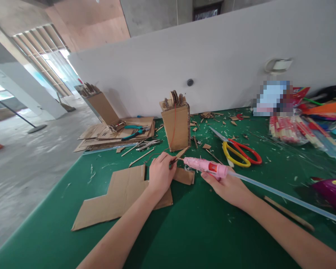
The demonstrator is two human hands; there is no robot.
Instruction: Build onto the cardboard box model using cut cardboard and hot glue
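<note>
My left hand is closed on a small strip of cardboard, which points up and to the right. In my right hand is a pink hot glue gun, its nozzle at the strip, close to my left fingers. A long clear glue stick sticks out of the gun's back end. Beneath my left hand lies a flat cut cardboard piece with stepped edges. Just beyond stands an upright cardboard box shape with rounded cardboard pieces at its top and a red string down its front.
Scissors with red and yellow handles lie right of the box shape. Stacked cardboard with teal-handled pliers is at the back left, near a second cardboard shape. Packaged sticks and a purple object are at right.
</note>
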